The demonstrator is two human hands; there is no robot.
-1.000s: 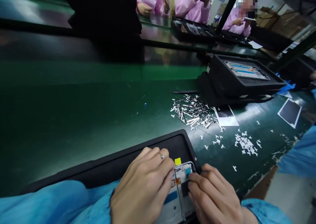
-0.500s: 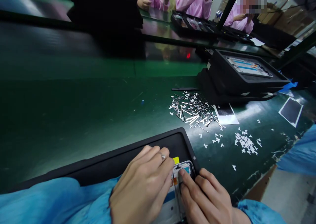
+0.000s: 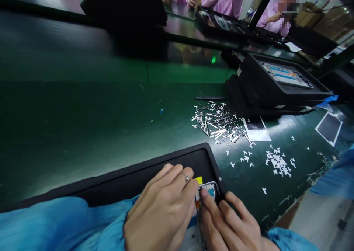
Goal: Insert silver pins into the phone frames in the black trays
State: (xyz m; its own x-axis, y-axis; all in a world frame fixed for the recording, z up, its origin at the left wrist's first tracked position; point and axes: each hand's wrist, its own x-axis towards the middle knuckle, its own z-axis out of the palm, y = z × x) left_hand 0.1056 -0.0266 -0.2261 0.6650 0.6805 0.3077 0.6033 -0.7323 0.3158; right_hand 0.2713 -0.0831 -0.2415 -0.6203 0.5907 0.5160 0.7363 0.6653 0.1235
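In the head view, a phone chassis (image 3: 193, 232) is seen between five and six o'clock of centre, laid in the right-hand end of a black foam tray (image 3: 208, 159). It is flanked by the left hand (image 3: 163, 206) at nine o'clock and the right hand (image 3: 229, 221) at four. The left fingers are bent and bunched over the chassis's upper left part; whether anything is pinched beneath them cannot be told. The right index finger is set down just inside the top edge, with the other fingers loosely curled; nothing is seen to be held there, though the undersides of the fingers are hidden.

An orange flex-like piece (image 3: 197, 204) is exposed between the hands and, it is judged, could be creased or lifted if a fingertip were dragged sideways. The chassis could be skewed in the tray by uneven pressure from the two hands. Stray white T-shaped tabs (image 3: 278, 161), scattered at two o'clock from the chassis, could be carried into it on a sleeve or fingertip.

The chassis is pale grey and flat, with a bright rounded rim at its top right corner. A blue patch (image 3: 211, 192) is shown near that corner, and more blue is glimpsed lower down. A yellow tab (image 3: 199, 180) is placed at twelve o'clock, right by the top edge; whether it is attached cannot be told.
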